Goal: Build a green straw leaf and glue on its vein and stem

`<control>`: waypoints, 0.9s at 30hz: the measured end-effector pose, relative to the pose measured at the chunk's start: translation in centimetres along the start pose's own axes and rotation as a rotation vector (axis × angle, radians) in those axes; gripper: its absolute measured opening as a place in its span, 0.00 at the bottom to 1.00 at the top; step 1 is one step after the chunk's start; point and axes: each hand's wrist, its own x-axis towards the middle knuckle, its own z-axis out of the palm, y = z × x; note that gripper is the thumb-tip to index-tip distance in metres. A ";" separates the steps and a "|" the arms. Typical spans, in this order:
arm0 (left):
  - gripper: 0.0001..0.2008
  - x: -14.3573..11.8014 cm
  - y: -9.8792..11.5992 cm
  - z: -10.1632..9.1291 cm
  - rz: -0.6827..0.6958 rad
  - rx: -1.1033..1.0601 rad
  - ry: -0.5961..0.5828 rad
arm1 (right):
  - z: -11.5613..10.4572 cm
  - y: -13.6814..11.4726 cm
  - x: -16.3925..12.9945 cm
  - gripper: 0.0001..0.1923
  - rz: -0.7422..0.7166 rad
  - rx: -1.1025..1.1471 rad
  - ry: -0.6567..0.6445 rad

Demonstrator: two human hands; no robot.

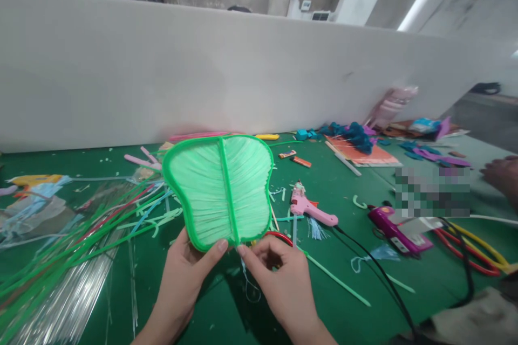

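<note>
A green fan-shaped piece (206, 188) is held up before me, with a bright green fuzzy rim, a centre rib and pale green strands across it. My left hand (184, 275) grips its lower left edge, thumb in front. At the bottom end of the rib, my right hand (281, 272) pinches with thumb and index finger, the other fingers curled. A thin pale thread (251, 292) dangles in a loop below the fingertips. Behind the right hand, red-handled scissors (279, 236) show in part.
A pink glue gun (313, 207) with a black cord lies right of the piece. Green and silver stems (76, 275) are heaped at left. Further right are a purple device (399, 230), red-and-yellow handles (477, 250) and another person's hand (502, 175). A white partition (121, 75) stands behind.
</note>
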 end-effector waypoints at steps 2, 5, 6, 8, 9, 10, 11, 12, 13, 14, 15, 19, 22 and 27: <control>0.33 0.0 -0.3 0.0 0.026 0.010 0.025 | 0.1 -0.1 0.0 0.04 -0.220 -0.104 0.058; 0.32 -0.1 -0.6 0.1 0.056 0.020 0.045 | 0.3 -0.4 0.0 0.06 -0.405 -0.168 0.076; 0.31 -0.1 -0.6 0.2 0.061 0.023 0.050 | 0.4 -0.5 0.0 0.06 -0.417 -0.176 0.073; 0.30 -0.2 -0.5 0.4 0.074 0.029 0.066 | 0.5 -0.6 -0.1 0.06 -0.417 -0.192 0.086; 0.30 -0.2 -0.5 0.5 0.080 0.033 0.075 | 0.5 -0.7 -0.1 0.05 -0.419 -0.202 0.096; 0.30 -0.3 -0.5 0.6 0.088 0.037 0.084 | 0.5 -0.8 -0.1 0.05 -0.425 -0.210 0.107; 0.30 -0.3 -0.5 0.6 0.095 0.042 0.094 | 0.6 -0.9 -0.1 0.05 -0.432 -0.218 0.116; 0.29 -0.4 -0.5 0.6 0.105 0.046 0.104 | 0.6 -0.9 -0.1 0.05 -0.437 -0.224 0.123; 0.29 -0.5 -0.5 0.6 0.114 0.051 0.114 | 0.7 -1.0 -0.1 0.06 -0.439 -0.230 0.126; 0.28 -0.5 -0.5 0.6 0.123 0.055 0.124 | 0.9 -1.0 -0.1 0.06 -0.441 -0.234 0.127; 0.28 -0.6 -0.6 0.5 0.131 0.060 0.135 | 1.0 -1.0 -0.1 0.06 -0.448 -0.239 0.126; 0.28 -0.7 -0.8 0.4 0.152 0.064 0.166 | 1.5 -0.9 0.0 0.08 -0.550 -0.264 0.150; 0.30 -0.6 -0.7 0.3 0.149 0.060 0.169 | 1.3 -0.8 0.2 0.08 -0.629 -0.287 0.137; 0.32 -0.5 -0.4 0.5 0.129 0.043 0.143 | -0.1 -1.1 1.2 0.05 -0.778 -0.456 -0.003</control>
